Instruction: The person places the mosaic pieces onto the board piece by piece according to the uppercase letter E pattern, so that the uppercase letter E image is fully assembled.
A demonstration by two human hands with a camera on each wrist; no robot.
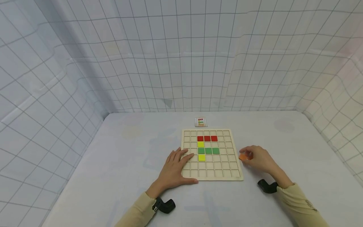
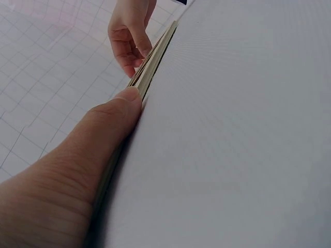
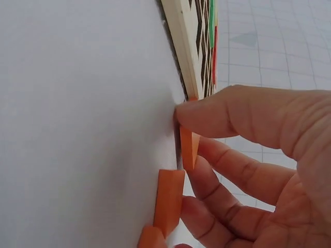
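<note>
A square wooden grid board (image 1: pixel 226 172) lies flat on the white table. Set in its cells are a row of red tiles (image 1: pixel 207 138), a row of green tiles (image 1: pixel 208 151) and two single yellow tiles (image 1: pixel 200 144). My left hand (image 1: pixel 173 172) rests over the board's left side, fingers spread, thumb along the near edge. Just off the right edge, my right hand (image 1: pixel 260 160) pinches an orange tile (image 3: pixel 190 150) between thumb and fingers. More orange tiles (image 3: pixel 169 201) sit by its lower fingers in the right wrist view, partly hidden.
Behind the board lies a small card (image 1: pixel 201 122) with a printed coloured grid. White cloth with dark grid lines (image 1: pixel 175 63) hangs around the table's back and sides. Each wrist carries a black camera mount (image 1: pixel 166 206).
</note>
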